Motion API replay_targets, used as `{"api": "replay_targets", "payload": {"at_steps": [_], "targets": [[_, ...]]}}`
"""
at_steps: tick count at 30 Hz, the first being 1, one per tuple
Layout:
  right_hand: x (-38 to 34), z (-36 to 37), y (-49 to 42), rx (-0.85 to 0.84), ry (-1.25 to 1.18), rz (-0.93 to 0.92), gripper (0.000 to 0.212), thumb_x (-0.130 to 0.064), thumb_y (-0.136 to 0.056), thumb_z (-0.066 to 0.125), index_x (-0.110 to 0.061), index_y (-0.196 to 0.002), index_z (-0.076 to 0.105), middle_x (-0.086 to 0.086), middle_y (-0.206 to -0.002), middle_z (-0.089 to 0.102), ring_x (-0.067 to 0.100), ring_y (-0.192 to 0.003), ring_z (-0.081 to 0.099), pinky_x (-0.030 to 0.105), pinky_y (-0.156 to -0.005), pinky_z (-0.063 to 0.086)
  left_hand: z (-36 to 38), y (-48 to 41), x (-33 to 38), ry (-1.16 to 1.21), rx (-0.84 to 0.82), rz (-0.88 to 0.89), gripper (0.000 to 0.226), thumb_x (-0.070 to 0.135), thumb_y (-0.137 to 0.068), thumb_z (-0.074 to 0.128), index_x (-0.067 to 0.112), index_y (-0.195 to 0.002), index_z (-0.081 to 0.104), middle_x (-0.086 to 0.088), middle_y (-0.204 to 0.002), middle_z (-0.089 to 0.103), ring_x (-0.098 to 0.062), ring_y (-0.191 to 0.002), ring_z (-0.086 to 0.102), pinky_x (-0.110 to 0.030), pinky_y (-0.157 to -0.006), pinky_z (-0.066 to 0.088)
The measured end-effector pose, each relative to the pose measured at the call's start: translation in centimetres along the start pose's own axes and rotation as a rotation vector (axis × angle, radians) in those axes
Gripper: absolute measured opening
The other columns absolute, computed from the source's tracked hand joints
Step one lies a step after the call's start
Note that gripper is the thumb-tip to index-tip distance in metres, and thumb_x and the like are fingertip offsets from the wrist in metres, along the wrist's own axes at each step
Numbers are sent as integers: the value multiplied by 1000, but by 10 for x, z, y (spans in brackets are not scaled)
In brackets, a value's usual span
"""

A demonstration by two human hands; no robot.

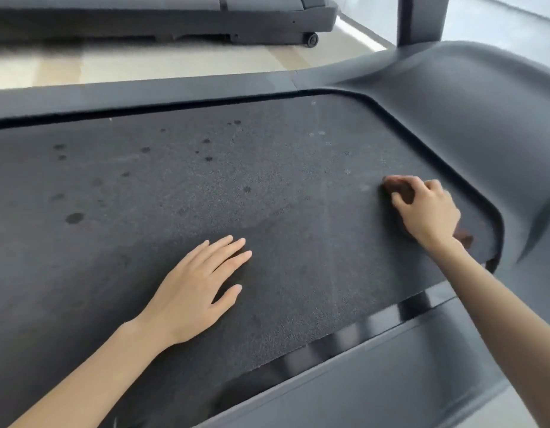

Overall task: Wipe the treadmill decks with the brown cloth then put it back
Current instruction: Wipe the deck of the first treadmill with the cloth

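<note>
Grips crumpled brown cloth (402, 193) in right hand (428, 210) at right end of dark grainy treadmill deck (174, 180); rests left hand (193, 291) flat, released, well apart.

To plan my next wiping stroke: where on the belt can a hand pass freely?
Bare treadmill belt lies between the left hand and right hand, and from the left hand to the far side rail, with dark spots. Crowded near the motor cover, where the right hand grips the brown cloth.

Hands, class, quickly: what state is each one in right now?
Left hand: open, flat on the deck.
Right hand: closed, gripping the cloth.
</note>
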State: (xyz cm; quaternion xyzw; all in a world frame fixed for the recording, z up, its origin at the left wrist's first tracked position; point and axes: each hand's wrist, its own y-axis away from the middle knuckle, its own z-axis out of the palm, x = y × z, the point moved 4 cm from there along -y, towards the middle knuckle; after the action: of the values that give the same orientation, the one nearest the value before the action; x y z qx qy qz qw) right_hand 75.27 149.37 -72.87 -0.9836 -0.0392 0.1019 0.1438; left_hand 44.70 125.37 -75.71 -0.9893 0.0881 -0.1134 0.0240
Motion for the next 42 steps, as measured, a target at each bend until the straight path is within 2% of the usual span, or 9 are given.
{"api": "replay_targets", "payload": {"at_steps": [3,10,14,21,24,28,35,38,42], "targets": [[-51,6,22,-1,55,-126,39,-37,-90,55,-26,-127,55,15,-117,54,39,-104,50,42,-76,45,-6,32,-9,-33,-19,-75,58,50,-93,18,28,-146,27,13,-154,18,-4,-143,6,-30,-118,6],[-246,6,157,15,-110,-680,30,-35,-84,63,-19,-109,65,10,-97,61,29,-80,57,32,-57,42,-33,123,-46,-134,-60,-261,56,47,-96,17,22,-139,43,7,-148,36,-12,-138,30,-29,-113,16],[-297,1,194,-70,-213,-937,32,-38,-81,67,-23,-109,66,5,-100,63,25,-84,59,30,-57,46,-48,185,-74,-141,-37,-443,64,53,-96,9,21,-139,44,8,-146,38,-10,-136,29,-20,-112,8],[-211,10,127,-66,-114,-482,37,-37,-84,64,-27,-119,60,12,-107,59,39,-92,54,35,-62,41,-51,236,-103,-141,-23,-487,57,48,-97,13,24,-140,41,9,-148,34,-11,-138,29,-28,-112,17],[-257,9,159,-13,-10,-580,36,-31,-83,67,-17,-116,65,17,-102,63,38,-84,55,31,-59,34,-51,255,-115,-115,5,-502,55,47,-96,17,25,-141,39,10,-149,32,-10,-139,25,-29,-113,15],[-359,0,236,-31,-127,-740,31,-31,-81,68,-16,-108,68,13,-95,64,34,-78,57,34,-56,44,-54,278,-137,-92,44,-526,54,47,-95,17,28,-141,40,12,-149,31,-8,-140,23,-28,-114,14],[-495,-2,348,-144,-229,-1026,33,-39,-90,53,-23,-118,60,5,-112,60,26,-96,54,35,-71,46,-71,350,-187,-91,84,-545,65,56,-93,4,30,-139,42,13,-148,34,-7,-139,24,-28,-114,15],[-460,-6,325,-123,-225,-857,36,-40,-87,59,-30,-121,60,1,-112,60,27,-97,55,34,-70,46,-78,391,-211,-65,108,-562,62,53,-92,9,30,-139,42,13,-148,33,-8,-139,25,-30,-114,18],[-371,-12,277,-78,-98,-310,38,-38,-88,60,-29,-125,58,10,-119,59,38,-104,52,40,-78,46,-85,426,-235,-10,153,-558,62,50,-89,15,26,-137,47,8,-146,38,-12,-138,30,-33,-113,20]]}}
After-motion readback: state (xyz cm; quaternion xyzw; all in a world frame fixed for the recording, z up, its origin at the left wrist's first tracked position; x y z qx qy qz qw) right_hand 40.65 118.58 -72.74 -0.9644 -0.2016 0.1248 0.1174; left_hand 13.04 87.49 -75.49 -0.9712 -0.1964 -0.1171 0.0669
